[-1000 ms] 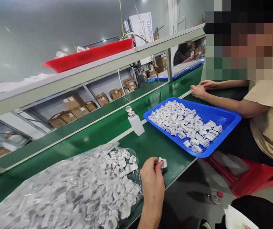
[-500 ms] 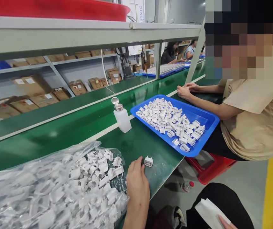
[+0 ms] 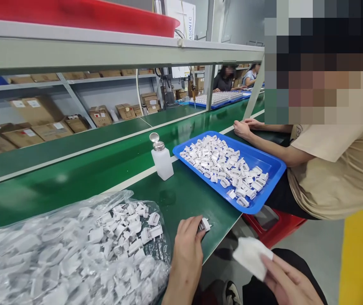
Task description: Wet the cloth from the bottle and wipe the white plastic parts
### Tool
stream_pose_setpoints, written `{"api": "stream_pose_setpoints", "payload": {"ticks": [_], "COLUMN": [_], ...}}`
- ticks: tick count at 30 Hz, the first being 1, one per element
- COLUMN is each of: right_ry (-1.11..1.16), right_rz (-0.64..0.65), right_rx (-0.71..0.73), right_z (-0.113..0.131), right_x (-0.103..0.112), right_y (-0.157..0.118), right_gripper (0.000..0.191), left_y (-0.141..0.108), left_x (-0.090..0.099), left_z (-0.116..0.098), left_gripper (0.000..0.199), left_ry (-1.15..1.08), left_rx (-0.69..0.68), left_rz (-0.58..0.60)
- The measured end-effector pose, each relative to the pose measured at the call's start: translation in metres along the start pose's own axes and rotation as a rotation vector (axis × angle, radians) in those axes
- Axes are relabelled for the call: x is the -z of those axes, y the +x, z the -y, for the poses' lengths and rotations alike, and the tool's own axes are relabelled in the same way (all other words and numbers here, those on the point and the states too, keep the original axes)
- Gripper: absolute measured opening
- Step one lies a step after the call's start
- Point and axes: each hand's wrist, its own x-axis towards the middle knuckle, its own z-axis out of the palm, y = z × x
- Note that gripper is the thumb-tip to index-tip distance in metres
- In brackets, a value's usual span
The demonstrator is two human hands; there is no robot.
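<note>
left hand (image 3: 186, 250): white plug part (image 3: 204, 225) pinched at fingertips on table (image 3: 73, 178) | right hand (image 3: 287, 281): white cloth (image 3: 251, 256) held | bag of parts (image 3: 73, 250) just left of left hand

Single head-worn view, looking forward and down from close above the green bench (image 3: 82, 178), angled rightwards along the line, near bench edge at bottom, shelving (image 3: 105, 46) across top

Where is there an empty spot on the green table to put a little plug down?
Bare green table lies between the plastic bag and the white bottle, and behind the bottle. It is crowded inside the blue tray and at the near edge, where the left hand grips a small plug.
</note>
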Motion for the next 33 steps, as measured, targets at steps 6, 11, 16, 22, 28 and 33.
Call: {"api": "stream_pose_setpoints", "payload": {"ticks": [6, 11, 16, 22, 28, 33], "right_ry": [-0.768, -0.851, -0.836, -0.871, -0.875, -0.878], "right_rz": [0.037, 0.242, 0.37, 0.313, 0.294, 0.282], "right_rx": [0.968, 1.012, 0.776, 0.741, 0.8, 0.992], "right_z": [-0.004, -0.016, 0.01, 0.025, 0.01, -0.02], "right_x": [-0.064, -0.086, -0.092, -0.102, -0.097, -0.081], "right_y": [0.008, 0.015, 0.018, 0.03, 0.024, 0.004], "right_gripper": [0.048, 0.053, 0.046, 0.04, 0.039, 0.05], "left_y": [0.0, 0.001, 0.0, -0.002, -0.001, -0.004], "left_x": [0.005, 0.006, 0.002, -0.01, -0.007, -0.007], "left_z": [-0.008, -0.012, -0.005, -0.003, -0.004, -0.003], "left_gripper": [0.034, 0.036, 0.034, 0.041, 0.043, 0.041], "left_ry": [-0.045, -0.088, -0.087, -0.092, -0.043, -0.037], "left_rx": [-0.042, -0.024, -0.043, -0.053, -0.059, -0.044], "left_rz": [0.012, 0.067, 0.054, -0.06, -0.051, -0.019]}}
